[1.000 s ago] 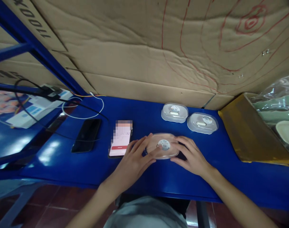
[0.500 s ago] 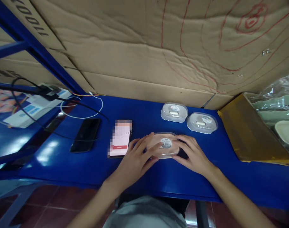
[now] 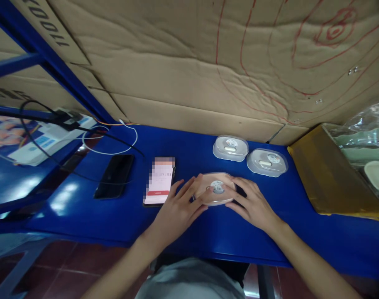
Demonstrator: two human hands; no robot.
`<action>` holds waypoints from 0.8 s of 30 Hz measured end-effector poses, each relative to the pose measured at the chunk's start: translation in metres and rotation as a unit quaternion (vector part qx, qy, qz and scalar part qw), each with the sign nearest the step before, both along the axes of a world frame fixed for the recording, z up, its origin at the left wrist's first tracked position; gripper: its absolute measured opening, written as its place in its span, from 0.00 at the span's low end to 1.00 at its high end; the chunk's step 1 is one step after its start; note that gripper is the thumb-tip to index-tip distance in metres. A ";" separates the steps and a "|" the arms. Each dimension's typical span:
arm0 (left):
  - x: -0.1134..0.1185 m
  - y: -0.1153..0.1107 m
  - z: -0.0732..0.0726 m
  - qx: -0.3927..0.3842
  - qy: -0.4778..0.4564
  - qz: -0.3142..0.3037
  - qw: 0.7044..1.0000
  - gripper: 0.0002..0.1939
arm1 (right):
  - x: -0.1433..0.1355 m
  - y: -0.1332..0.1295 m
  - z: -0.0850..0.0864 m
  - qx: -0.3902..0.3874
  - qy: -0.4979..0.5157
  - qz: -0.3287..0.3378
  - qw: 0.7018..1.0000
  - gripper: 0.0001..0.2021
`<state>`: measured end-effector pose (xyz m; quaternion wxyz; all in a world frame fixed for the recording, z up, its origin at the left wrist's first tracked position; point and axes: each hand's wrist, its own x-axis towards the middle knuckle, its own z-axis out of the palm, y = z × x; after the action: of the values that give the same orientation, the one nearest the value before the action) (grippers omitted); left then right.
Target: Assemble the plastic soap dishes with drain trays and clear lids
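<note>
A pink oval box with a clear lid [image 3: 218,185] sits low over the near part of the blue table, a round white label on top. My left hand [image 3: 179,207] grips its left side, with a fingertip reaching the label's edge. From the right, my right hand [image 3: 254,203] holds the other end, its index finger reaching over the lid to the label. The fingers cover both ends of the box. Behind it stand two similar pale boxes with clear lids, a left one [image 3: 231,148] and a right one [image 3: 267,162], each with a label and a white oblong piece.
Left of my hands lie a lit phone [image 3: 160,182] and a dark phone [image 3: 113,176]. Cables run to a white power strip [image 3: 46,141]. A carton [image 3: 335,178] with pale green and cream items stands at the right. A cardboard wall [image 3: 164,74] rises behind the table.
The view has shifted slightly. Both hands stay on the pink box, with the right index finger slightly farther in over the label.
</note>
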<state>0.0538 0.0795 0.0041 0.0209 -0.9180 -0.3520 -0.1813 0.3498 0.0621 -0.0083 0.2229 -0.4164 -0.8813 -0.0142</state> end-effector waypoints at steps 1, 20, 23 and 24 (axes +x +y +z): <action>0.000 0.001 0.001 0.004 0.006 0.000 1.000 0.29 | -0.001 0.000 -0.001 -0.002 -0.001 -0.002 1.000 0.26; 0.020 0.063 0.023 0.032 0.055 0.121 0.991 0.22 | 0.011 0.084 0.001 0.049 -0.087 -0.187 0.977 0.30; 0.015 0.058 0.023 0.026 0.036 0.115 0.992 0.21 | 0.018 0.077 0.004 0.047 -0.077 -0.173 0.981 0.24; 0.013 0.057 0.023 0.024 0.032 0.113 0.993 0.21 | 0.021 0.075 0.006 0.045 -0.072 -0.166 0.983 0.23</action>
<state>0.0672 0.1366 0.0271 0.0745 -0.8771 -0.4480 -0.1565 0.3711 0.1375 -0.0022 0.1718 -0.5441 -0.8124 -0.1205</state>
